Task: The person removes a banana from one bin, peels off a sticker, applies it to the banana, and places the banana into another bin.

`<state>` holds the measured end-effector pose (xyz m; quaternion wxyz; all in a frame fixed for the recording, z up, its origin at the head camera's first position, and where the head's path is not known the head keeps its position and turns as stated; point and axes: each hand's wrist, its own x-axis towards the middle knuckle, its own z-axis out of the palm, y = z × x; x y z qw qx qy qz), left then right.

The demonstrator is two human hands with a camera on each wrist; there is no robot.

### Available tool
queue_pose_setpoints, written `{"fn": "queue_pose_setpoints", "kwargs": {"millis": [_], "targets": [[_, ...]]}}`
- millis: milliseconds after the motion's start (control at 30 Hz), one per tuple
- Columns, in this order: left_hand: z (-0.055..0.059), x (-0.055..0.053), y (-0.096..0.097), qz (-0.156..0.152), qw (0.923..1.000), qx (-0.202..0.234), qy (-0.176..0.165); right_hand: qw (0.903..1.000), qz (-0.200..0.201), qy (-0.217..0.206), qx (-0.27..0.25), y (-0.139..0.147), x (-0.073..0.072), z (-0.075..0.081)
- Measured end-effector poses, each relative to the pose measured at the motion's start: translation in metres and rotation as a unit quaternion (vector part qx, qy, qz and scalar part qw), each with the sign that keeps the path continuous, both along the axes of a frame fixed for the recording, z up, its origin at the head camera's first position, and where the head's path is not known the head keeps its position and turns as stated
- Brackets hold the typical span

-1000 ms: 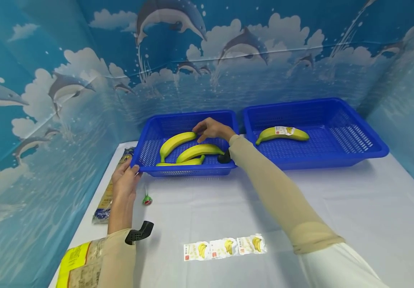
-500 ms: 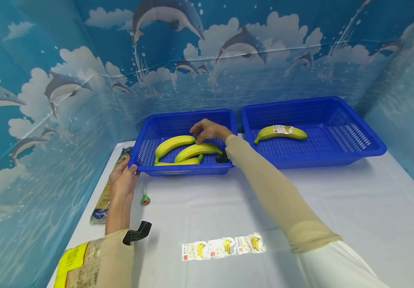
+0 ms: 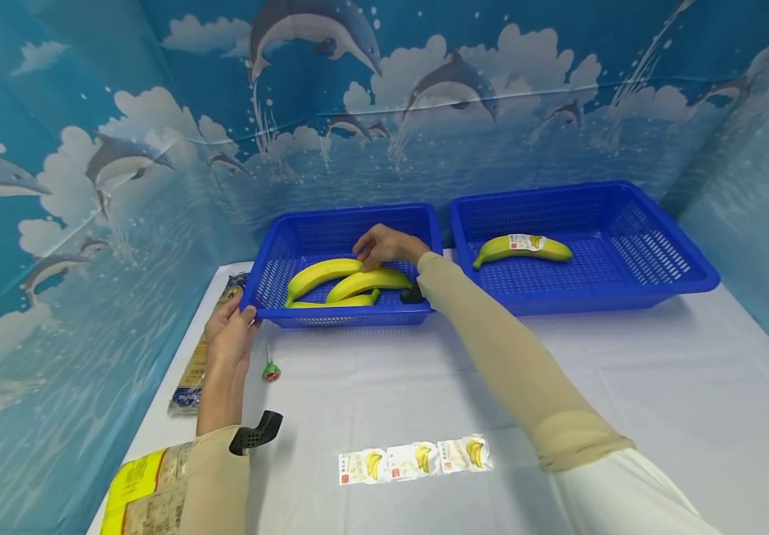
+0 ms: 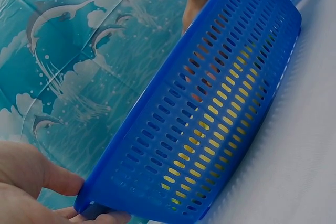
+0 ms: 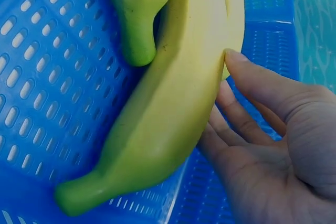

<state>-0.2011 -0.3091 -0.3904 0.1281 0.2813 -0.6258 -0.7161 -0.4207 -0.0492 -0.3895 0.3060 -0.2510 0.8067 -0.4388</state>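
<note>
In the head view my left hand [image 3: 229, 338] grips the near left corner of a blue plastic basket [image 3: 357, 321]. The left wrist view has thumb above and fingers below that basket's rim. Three yellow bananas with green ends lie inside: a far banana [image 3: 317, 275], a middle banana [image 3: 371, 281] and a near banana [image 3: 333, 302]. My right hand [image 3: 387, 247] is down in the basket by the first two. From the right wrist, the thumb tip meets the edge of a banana [image 5: 163, 93], with the relaxed fingers partly hidden behind it.
A second blue basket [image 3: 598, 299] stands to the right, holding one banana [image 3: 491, 250] with a label. Three banana stickers [image 3: 413, 461] lie on the white cloth in front. A lollipop [image 3: 271, 371] and packets [image 3: 186, 394] are at the left. Dolphin-print curtains hang behind.
The far banana has shifted towards the near side, up against the middle one. My right hand has lowered slightly along with it. The left hand keeps its hold on the basket corner.
</note>
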Motion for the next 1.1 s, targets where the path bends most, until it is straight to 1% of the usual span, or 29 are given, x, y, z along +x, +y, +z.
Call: {"fn": "queue_pose_setpoints", "kwargs": {"millis": [133, 333, 467, 600, 733, 933, 1100], "targets": [[-0.001, 0.000, -0.001, -0.005, 1.0000, -0.001, 0.003, 0.9999, 0.001, 0.014, -0.002, 0.000, 0.002, 0.000], [0.000, 0.001, 0.000, -0.007, 1.0000, -0.002, -0.001, 0.9989, 0.004, 0.047, -0.001, -0.003, 0.004, 0.000], [0.000, 0.001, 0.000, -0.008, 0.9999, -0.006, -0.003, 0.9975, 0.011, 0.070, -0.001, -0.004, 0.006, 0.004], [-0.001, 0.002, -0.001, -0.009, 0.9999, -0.008, -0.006, 0.9958, 0.023, 0.089, -0.007, -0.005, 0.008, 0.011], [0.000, 0.001, 0.002, -0.012, 0.9999, -0.003, -0.003, 0.9939, 0.025, 0.107, -0.012, 0.001, 0.009, 0.022], [0.000, 0.002, 0.003, -0.011, 0.9999, -0.004, -0.005, 0.9914, 0.019, 0.129, -0.015, 0.012, 0.010, 0.038], [-0.001, 0.004, 0.003, -0.010, 0.9999, -0.005, -0.008, 0.9908, 0.008, 0.133, -0.023, 0.024, 0.011, 0.043]]}}
